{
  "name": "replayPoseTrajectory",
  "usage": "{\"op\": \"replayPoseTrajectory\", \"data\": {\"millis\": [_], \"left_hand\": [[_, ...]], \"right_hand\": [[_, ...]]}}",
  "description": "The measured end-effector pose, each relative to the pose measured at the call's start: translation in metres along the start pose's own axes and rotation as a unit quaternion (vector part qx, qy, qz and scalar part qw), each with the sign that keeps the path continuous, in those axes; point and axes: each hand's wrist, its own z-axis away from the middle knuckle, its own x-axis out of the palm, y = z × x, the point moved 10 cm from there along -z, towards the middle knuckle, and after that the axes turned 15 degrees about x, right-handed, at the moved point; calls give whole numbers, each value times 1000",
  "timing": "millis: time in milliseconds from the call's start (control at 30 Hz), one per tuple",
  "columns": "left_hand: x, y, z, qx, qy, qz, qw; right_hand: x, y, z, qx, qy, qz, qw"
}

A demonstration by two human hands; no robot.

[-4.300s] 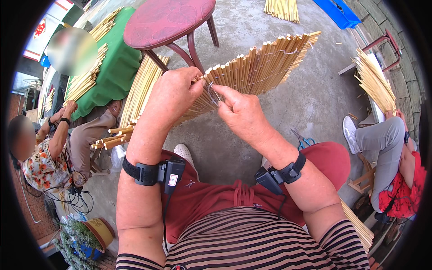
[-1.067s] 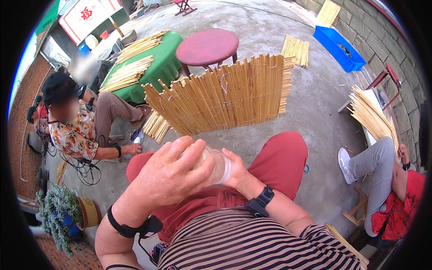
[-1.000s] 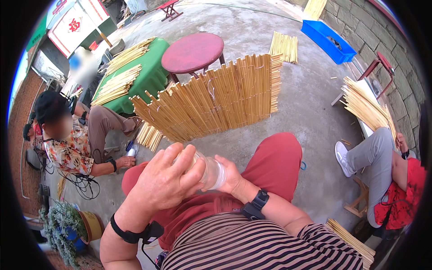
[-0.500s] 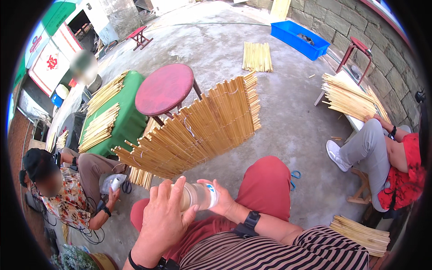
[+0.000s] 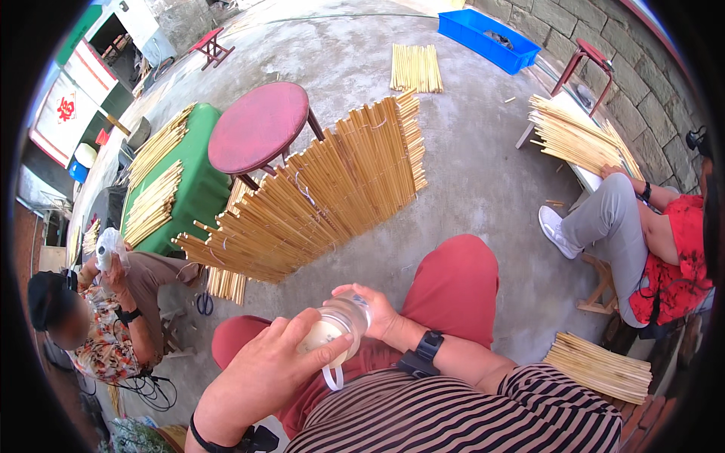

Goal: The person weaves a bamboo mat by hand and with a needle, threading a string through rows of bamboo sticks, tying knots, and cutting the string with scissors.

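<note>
A clear cup-like bottle [image 5: 358,310] with a pale lid [image 5: 326,337] lies tilted above my lap, its lid end turned toward me. A white loop strap [image 5: 333,377] hangs from the lid. My left hand [image 5: 276,355] is closed around the lid end, with fingers over the top and thumb along the near side. My right hand [image 5: 384,313] grips the other end of the bottle, its palm partly hidden behind it. Beyond my hands stands a mat of bound sticks [image 5: 310,200], upright and apart from both hands.
A round red stool [image 5: 259,127] stands behind the mat. Stick bundles lie on a green-covered table [image 5: 202,162] and a white table [image 5: 563,121]. Blue-handled scissors [image 5: 205,303] and a blue bin [image 5: 487,38] rest on the floor. A person [image 5: 106,317] sits left, another [image 5: 664,257] right.
The bottle has turned so its lid and loop strap now show. My left hand has moved lower and nearer to me. The person at left has raised a bagged white object.
</note>
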Motion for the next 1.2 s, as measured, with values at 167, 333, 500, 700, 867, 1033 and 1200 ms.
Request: {"op": "replayPoseTrajectory", "data": {"millis": [167, 333, 500, 700, 867, 1033, 1200], "left_hand": [[3, -6, 8, -61, 31, -8, 998], [8, -22, 20, -166, 10, -112, 980], [-7, -24, 26, -178, 141, -132, 965], [5, 2, 12, 9, 132, -49, 990], [-6, -8, 17, -91, 142, -21, 985], [-3, -1, 27, -198, 191, -104, 956], [-3, -8, 49, -286, 160, -156, 932]], "right_hand": [[10, 6, 4, 14, 11, 18, 1000], [5, 10, 5, 20, 34, 21, 999], [10, 5, 5, 6, 53, 3, 999], [2, 13, 7, 32, 50, 22, 998], [2, 11, 6, 9, 78, 35, 996], [10, 12, 9, -1, 72, 45, 996], [8, 8, 12, -16, 87, 58, 994]]}}
